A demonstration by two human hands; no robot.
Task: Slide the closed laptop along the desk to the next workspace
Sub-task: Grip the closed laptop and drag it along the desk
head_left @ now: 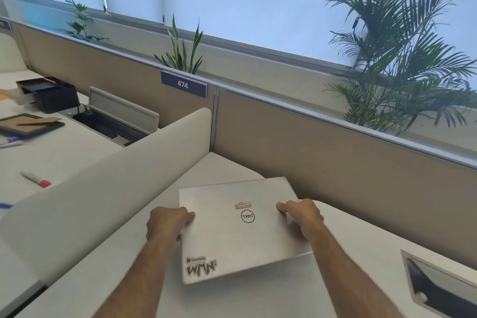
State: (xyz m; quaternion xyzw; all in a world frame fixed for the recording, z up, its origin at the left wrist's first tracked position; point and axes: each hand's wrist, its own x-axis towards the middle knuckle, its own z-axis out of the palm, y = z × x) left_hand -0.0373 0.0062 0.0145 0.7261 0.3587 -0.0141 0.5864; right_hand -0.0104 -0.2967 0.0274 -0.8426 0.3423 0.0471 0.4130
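We have the closed laptop (pixel 240 230) between both hands, on the white surface (pixel 348 235) just right of the curved divider (pixel 103 188). It sits skewed to the desk edge, and its right side looks a touch raised – a shadow shows beneath that edge, though we cannot tell for sure whether it is clear of the surface. Our left hand (pixel 167 223) curls round the left edge, thumb on the lid and fingers tucked under or against the side. Our right hand (pixel 300 217) clamps the right edge the same way, thumb on top. Both are closed on the laptop, not spread flat.

We judge it a stiff, flat slab with some weight and a smooth metal lid – likely slippery under a bare palm, so gripping the two short edges, as we do, seems better than pushing from above. The hinge side and corners are the parts to spare from knocks. Being rigid, it should travel as one piece without flexing, and rubber feet underneath, if present, may drag on the surface.

The divider stands between this workspace and the one to the left, where a marker (pixel 36 179) and a frame (pixel 28 124) lie, so a straight slide leftward looks blocked. An open cable tray (pixel 438 286) sits to the right, a gap to keep the laptop away from.
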